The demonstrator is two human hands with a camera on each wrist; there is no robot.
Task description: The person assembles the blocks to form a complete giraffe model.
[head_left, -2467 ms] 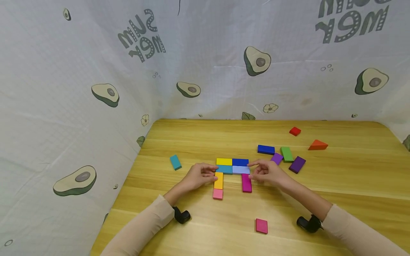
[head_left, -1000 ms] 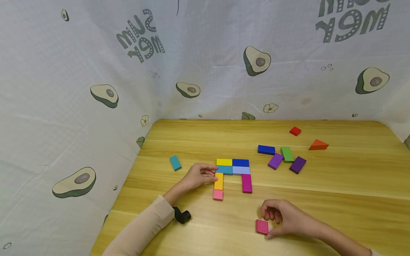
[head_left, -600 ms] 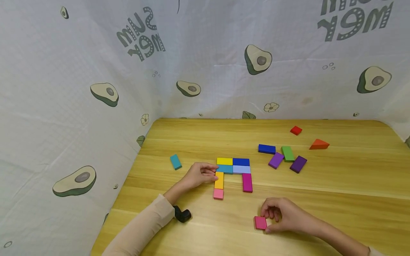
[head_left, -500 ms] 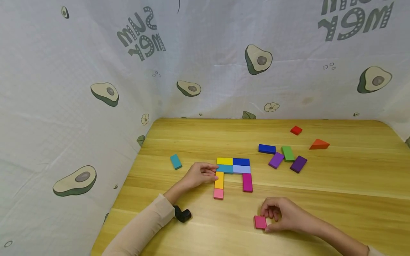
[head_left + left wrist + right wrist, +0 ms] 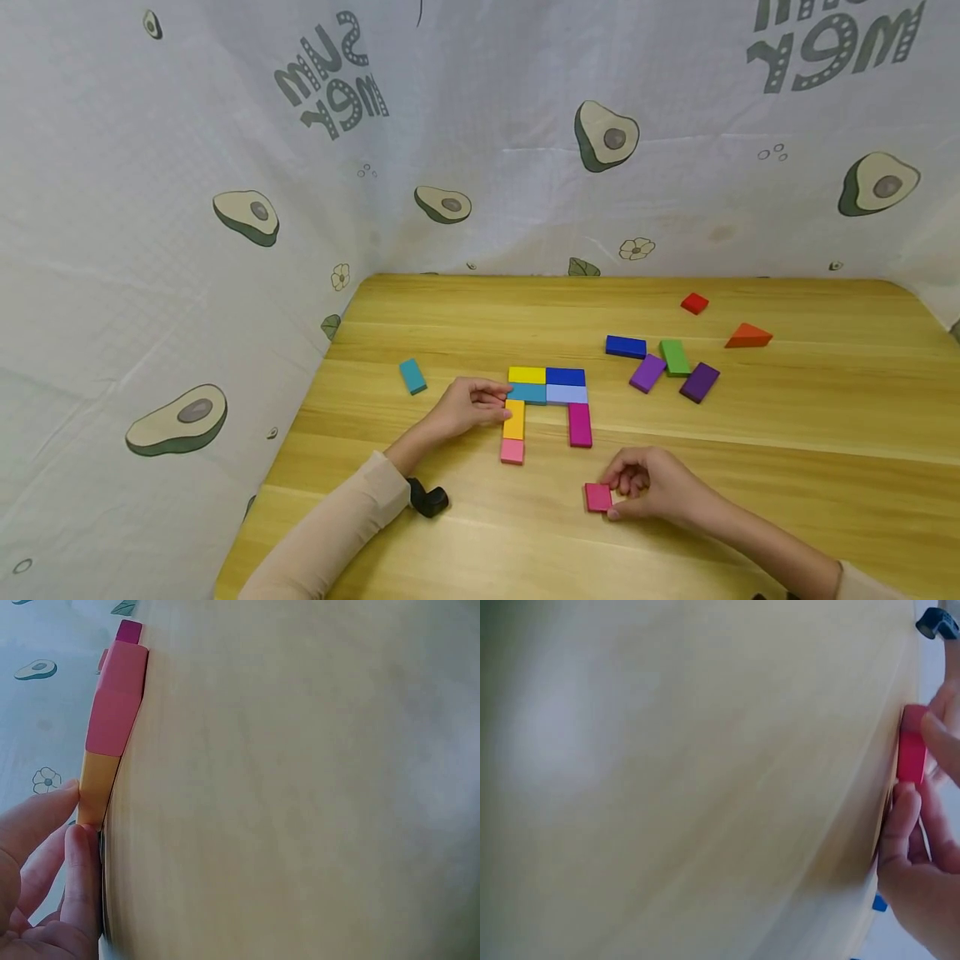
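Note:
My right hand (image 5: 660, 485) pinches a pinkish-red square block (image 5: 597, 497) between thumb and fingers, low over or on the table; the right wrist view shows the same red block (image 5: 910, 757) edge-on. My left hand (image 5: 468, 406) rests at the left side of a block arrangement. Its thumb touches the orange block (image 5: 513, 420) and its fingertips touch the teal block (image 5: 528, 393). A pink block (image 5: 512, 452) sits below the orange one. Yellow (image 5: 527, 375), dark blue (image 5: 566, 377) and light blue (image 5: 566, 394) blocks adjoin the teal one, with a magenta block (image 5: 580, 425) below light blue.
At the right lie loose blocks: blue (image 5: 626, 347), green (image 5: 674, 357), violet (image 5: 647, 373), dark purple (image 5: 700, 382), an orange-red triangle (image 5: 748, 336) and a red piece (image 5: 694, 303). Another teal block (image 5: 412, 377) lies left. A printed cloth (image 5: 487, 142) hangs behind the wooden table (image 5: 480, 542).
My right hand left the magenta block's side, came down to the pinkish-red square, took hold of it and moved it up and left. My left hand has stayed in place.

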